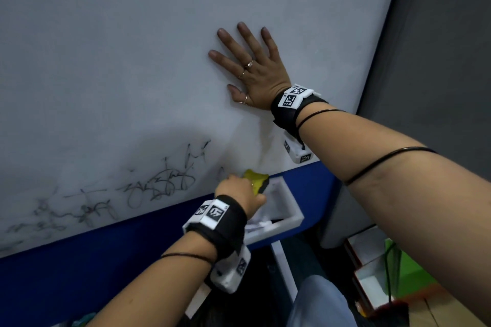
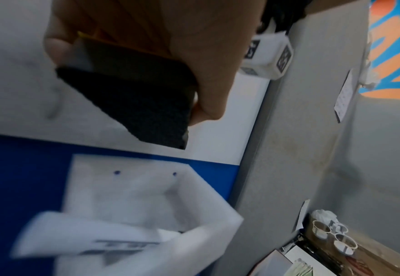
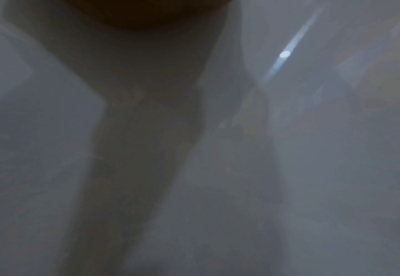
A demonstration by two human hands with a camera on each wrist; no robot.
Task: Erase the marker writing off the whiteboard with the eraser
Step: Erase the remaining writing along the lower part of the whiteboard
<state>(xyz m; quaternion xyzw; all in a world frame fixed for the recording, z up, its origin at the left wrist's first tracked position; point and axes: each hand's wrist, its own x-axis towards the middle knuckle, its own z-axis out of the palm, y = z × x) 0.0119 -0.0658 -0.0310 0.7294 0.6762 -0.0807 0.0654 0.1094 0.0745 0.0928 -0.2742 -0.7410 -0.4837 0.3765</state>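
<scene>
White glossy whiteboard upright, blue lower border. Black marker writing, scribbled and partly smeared, runs along its lower edge toward the left. Yellow-backed eraser with black felt pad, tilted, near the lower right corner, right of the writing.

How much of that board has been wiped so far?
Hardly any, it seems. The left hand grips the eraser near the whiteboard's lower edge, just above the tray. The right hand presses flat on the board. The black writing left of the eraser remains to be wiped.
</scene>
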